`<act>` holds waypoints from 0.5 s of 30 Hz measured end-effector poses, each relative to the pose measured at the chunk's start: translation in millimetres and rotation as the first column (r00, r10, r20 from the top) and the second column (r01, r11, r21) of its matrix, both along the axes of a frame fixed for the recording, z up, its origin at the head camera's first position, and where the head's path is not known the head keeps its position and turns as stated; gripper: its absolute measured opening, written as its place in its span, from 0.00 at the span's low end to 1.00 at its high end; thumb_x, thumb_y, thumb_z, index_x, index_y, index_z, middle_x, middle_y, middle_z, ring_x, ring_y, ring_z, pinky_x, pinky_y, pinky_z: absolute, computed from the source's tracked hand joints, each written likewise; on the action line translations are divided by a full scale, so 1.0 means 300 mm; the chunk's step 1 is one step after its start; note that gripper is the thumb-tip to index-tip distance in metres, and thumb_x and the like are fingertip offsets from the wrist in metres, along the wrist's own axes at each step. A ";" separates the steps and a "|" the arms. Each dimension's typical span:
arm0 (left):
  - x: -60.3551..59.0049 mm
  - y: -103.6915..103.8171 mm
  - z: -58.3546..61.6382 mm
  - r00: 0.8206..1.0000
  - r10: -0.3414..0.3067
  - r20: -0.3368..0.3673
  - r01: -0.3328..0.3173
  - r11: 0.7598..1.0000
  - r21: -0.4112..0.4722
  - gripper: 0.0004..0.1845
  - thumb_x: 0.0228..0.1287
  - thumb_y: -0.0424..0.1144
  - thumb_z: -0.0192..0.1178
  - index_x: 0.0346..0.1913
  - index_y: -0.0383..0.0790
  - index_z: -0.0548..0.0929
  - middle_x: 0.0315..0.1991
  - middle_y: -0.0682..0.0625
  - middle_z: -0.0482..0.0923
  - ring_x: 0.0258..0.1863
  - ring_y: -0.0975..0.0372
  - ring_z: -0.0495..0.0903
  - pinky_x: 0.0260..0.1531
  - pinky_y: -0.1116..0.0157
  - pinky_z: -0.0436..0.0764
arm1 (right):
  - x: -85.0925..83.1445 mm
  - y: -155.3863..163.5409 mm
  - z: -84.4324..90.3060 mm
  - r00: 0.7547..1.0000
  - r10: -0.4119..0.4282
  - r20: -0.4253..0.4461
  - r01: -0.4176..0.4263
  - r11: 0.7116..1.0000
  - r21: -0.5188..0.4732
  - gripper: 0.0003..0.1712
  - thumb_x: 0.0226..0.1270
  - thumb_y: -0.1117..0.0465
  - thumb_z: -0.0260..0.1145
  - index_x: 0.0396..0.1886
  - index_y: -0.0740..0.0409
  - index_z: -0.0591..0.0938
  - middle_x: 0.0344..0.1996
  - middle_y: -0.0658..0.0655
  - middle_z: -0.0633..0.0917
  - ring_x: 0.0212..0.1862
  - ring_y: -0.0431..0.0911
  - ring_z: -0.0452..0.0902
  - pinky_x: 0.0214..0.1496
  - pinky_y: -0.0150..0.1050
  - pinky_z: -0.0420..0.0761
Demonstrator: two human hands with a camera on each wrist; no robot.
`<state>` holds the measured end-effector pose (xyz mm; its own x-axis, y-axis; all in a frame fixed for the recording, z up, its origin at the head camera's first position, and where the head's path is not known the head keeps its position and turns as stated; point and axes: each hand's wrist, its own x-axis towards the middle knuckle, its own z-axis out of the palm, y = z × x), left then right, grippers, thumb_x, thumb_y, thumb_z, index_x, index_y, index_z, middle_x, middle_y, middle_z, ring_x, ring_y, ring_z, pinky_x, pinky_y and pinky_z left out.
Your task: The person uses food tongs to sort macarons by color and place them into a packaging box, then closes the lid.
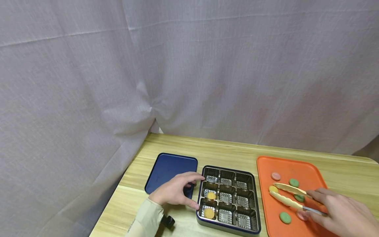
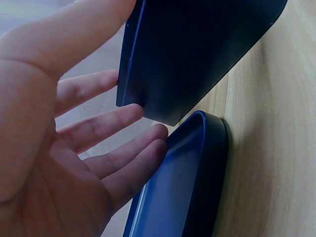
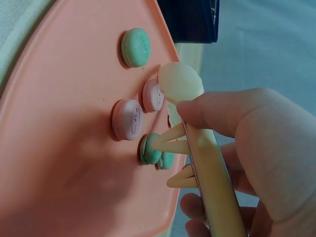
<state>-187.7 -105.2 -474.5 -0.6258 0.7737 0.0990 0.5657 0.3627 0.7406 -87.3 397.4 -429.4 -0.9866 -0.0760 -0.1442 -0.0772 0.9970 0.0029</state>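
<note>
My right hand (image 1: 343, 207) grips a pair of tongs (image 1: 288, 200) with cream-coloured ends over the orange tray (image 1: 266, 174). The tong tips lie on either side of a yellow macaron (image 1: 273, 189) near the tray's left edge. Green macarons (image 1: 285, 217) and pink macarons (image 1: 275, 176) lie around the tongs; the right wrist view shows a pink macaron (image 3: 127, 120) beneath them. My left hand (image 1: 176, 191) touches the left rim of a dark blue box (image 1: 229, 228) with thumb and forefinger spread. Its black insert has square compartments; two in the left column each hold a yellow macaron (image 1: 209, 213).
A dark blue lid (image 1: 168, 169) lies left of the box, partly under my left hand. Behind the wooden table (image 1: 231, 144) hangs a grey curtain (image 1: 207, 82). A small black object (image 1: 168, 221) is by my left wrist.
</note>
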 end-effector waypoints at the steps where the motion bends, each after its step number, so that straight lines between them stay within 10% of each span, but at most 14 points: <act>1: -0.001 0.000 0.000 1.000 -0.001 0.000 0.001 1.000 -0.001 0.50 0.50 0.50 0.84 0.76 0.43 0.72 0.74 0.51 0.71 0.64 0.54 0.79 0.65 0.65 0.81 | -0.002 0.000 -0.001 1.000 0.001 0.005 -0.001 1.000 0.001 0.56 0.51 0.13 0.62 0.57 0.57 0.87 0.46 0.52 0.86 0.36 0.43 0.79 0.25 0.43 0.77; 15: 0.003 -0.001 0.000 1.000 0.000 -0.003 0.000 1.000 -0.002 0.51 0.49 0.50 0.84 0.76 0.43 0.72 0.74 0.51 0.71 0.64 0.55 0.79 0.65 0.66 0.81 | 0.002 0.003 0.001 0.999 -0.004 0.039 0.004 1.000 -0.014 0.57 0.51 0.14 0.63 0.58 0.58 0.86 0.46 0.51 0.86 0.36 0.42 0.79 0.26 0.44 0.78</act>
<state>-186.9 -105.5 -474.4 -0.6251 0.7742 0.0991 0.5680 0.3641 0.7381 -86.6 398.4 -429.2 -0.9806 -0.0742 -0.1814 -0.0729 0.9972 -0.0138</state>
